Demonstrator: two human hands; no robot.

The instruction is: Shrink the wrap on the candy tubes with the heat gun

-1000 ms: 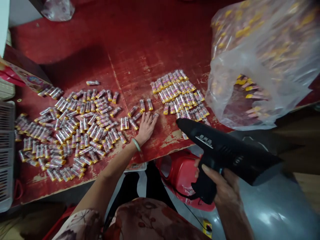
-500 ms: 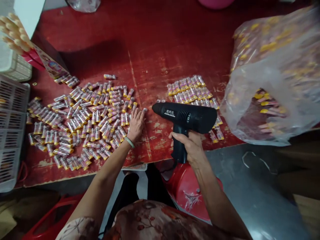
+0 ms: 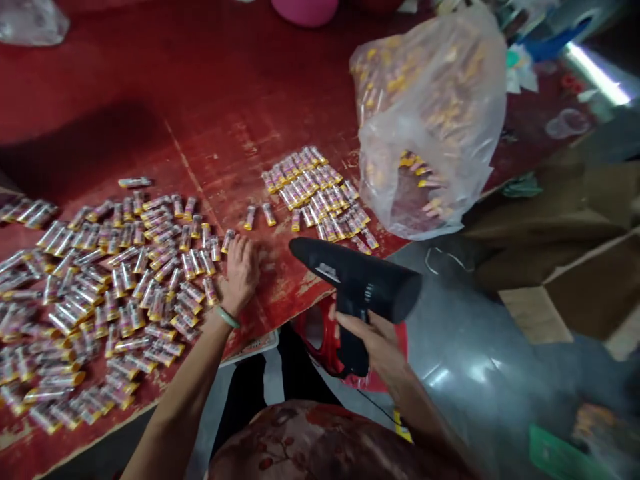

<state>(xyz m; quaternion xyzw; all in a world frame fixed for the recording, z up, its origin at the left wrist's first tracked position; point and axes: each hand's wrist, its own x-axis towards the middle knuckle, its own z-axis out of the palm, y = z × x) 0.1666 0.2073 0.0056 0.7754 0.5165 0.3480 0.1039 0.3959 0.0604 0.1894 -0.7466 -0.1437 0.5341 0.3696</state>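
My right hand (image 3: 376, 341) is wrapped round the handle of a black heat gun (image 3: 367, 280), its nozzle pointing left above the table's front edge. On the red tabletop, my left hand (image 3: 242, 270) lies with fingers stretched out beside a small clear tube with a yellow end (image 3: 228, 241). A green bangle (image 3: 228, 317) circles that wrist. Many similar tubes (image 3: 150, 293) lie spread left of this hand. Two single tubes (image 3: 259, 215) rest beyond the nozzle, and a cluster in slanting rows (image 3: 315, 190) is farther right.
A big translucent bag (image 3: 435, 113) full of yellow-ended pieces stands on the right of the red table (image 3: 200, 87). A red stool (image 3: 320, 327) is under the front edge. Open cardboard boxes (image 3: 590, 280) are at the right, with a pink object (image 3: 306, 8) at the far edge.
The view has swung right, showing more boxes and floor. The heat gun has moved nearer the table's front edge, uncovering the two single tubes. My left hand stays beside the spread of tubes.
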